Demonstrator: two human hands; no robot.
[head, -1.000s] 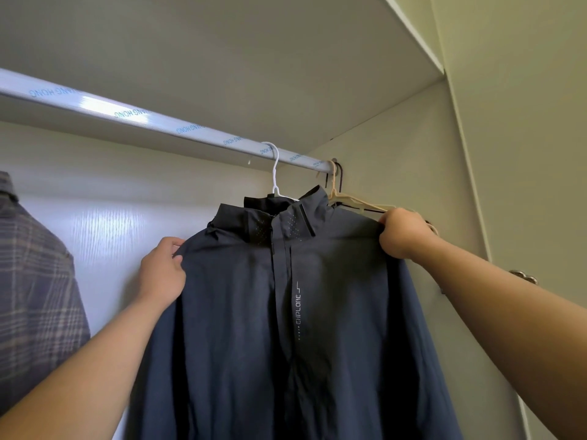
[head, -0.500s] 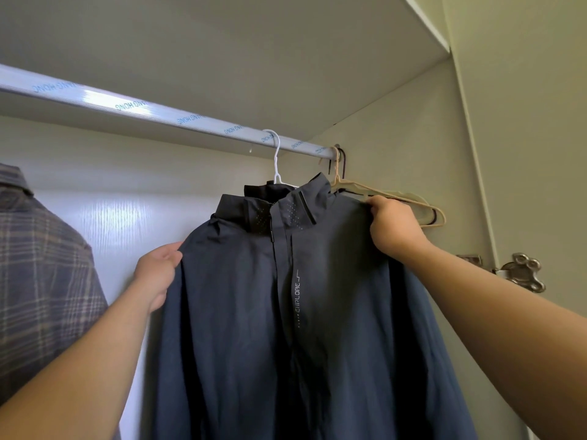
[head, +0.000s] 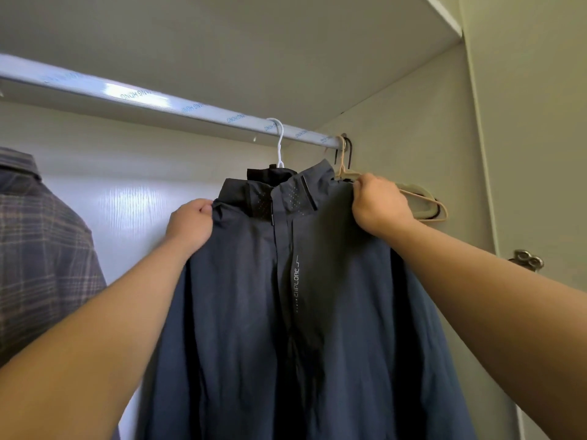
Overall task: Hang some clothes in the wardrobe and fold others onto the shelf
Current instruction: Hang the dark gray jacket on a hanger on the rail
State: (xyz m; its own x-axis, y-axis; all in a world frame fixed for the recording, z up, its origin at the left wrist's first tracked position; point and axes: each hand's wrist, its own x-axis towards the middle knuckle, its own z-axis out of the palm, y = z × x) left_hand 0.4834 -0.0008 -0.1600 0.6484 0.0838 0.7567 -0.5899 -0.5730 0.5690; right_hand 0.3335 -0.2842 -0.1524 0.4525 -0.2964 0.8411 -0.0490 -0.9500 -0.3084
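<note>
Hung at the middle of the view, on a white hanger [head: 279, 144] hooked over the rail [head: 158, 101] at twelve o'clock: a dark blue jacket [head: 317, 312], closed at the front, facing the camera. At nine o'clock of the collar, left hand [head: 190, 223], fingers curled tight, pinching the shoulder fabric. At three o'clock of the collar, right hand [head: 379, 204], fingers curled over the other shoulder edge, gripping cloth there. Just behind that hand, toward three o'clock, beige hangers [head: 425, 201] at the rail's end. Far out at nine o'clock, a plaid shirt [head: 41, 249], well apart from the jacket. Out at three o'clock, a metal hinge [head: 527, 260].
</note>
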